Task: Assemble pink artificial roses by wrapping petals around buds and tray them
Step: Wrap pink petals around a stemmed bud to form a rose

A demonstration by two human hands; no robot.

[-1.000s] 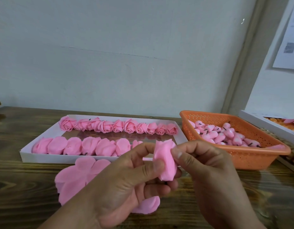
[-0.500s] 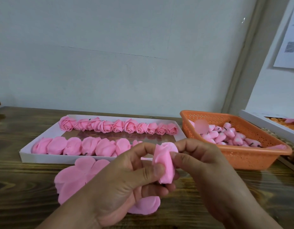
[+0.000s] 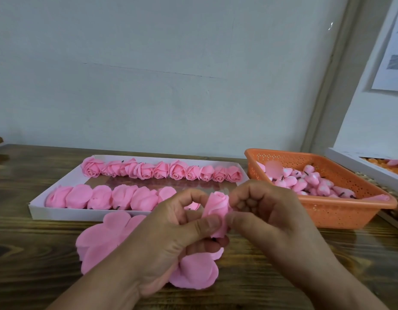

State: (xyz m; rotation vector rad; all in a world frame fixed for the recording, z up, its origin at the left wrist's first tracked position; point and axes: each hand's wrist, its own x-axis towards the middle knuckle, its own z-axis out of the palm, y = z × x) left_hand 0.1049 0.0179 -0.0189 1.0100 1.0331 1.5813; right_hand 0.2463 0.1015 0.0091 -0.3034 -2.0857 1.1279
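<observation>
Left hand (image 3: pixel 171 238) and right hand (image 3: pixel 260 211) pinch the rose (image 3: pixel 217 211) with curled fingers, likely to keep its petals wrapped before traying

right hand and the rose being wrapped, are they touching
Touching. The head view shows the right hand with its thumb and fingertips pressed against the half-wrapped rose, no gap visible; the left hand pinches it too.

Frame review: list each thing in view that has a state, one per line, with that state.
Left hand: pinches the rose.
Right hand: grips the rose.
Rose: part-wrapped, held above the table.
Loose petals: flat on the table, under the hands.
White tray: two rows of roses, front row not full.
Orange basket: holds buds.
</observation>
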